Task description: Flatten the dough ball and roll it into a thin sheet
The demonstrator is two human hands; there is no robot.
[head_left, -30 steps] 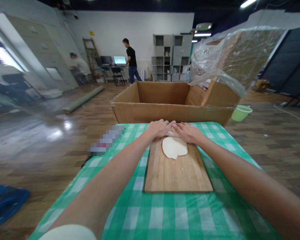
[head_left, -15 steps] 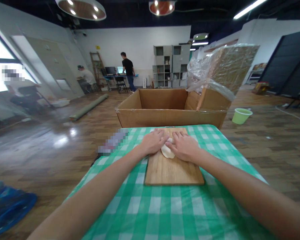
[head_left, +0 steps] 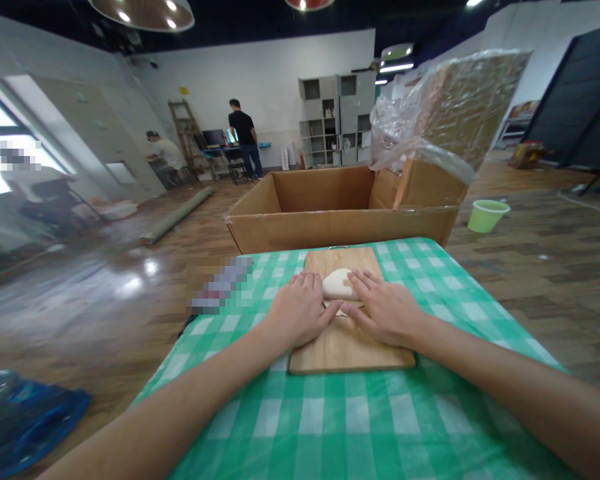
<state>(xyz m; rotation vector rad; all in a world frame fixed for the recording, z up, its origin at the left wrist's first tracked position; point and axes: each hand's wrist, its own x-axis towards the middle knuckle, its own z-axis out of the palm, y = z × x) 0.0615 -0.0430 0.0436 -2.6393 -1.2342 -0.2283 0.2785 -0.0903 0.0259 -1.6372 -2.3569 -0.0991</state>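
Note:
A piece of pale dough [head_left: 336,285] lies on a wooden cutting board [head_left: 350,353], its far part raised and apparently folded toward me. My left hand [head_left: 303,308] grips the dough's left end, fingers together over the side and thumb along the near edge. At the right end my right hand [head_left: 380,307] has its fingertips on top of the dough and its thumb near the left thumb. Both palms hide the dough's ends. A thin flat white part of the dough shows by the thumbs.
The board stands on a green-and-white checked tablecloth [head_left: 320,427]. Beyond the table is a large cardboard box [head_left: 340,227] with plastic wrap [head_left: 480,100]. A green bucket [head_left: 487,217] stands on the floor at right. A person [head_left: 243,137] stands at a far desk; others sit at left.
Both hands have drawn back toward me and moved somewhat apart. More of the dough shows, now raised at its far side. The view has tilted slightly.

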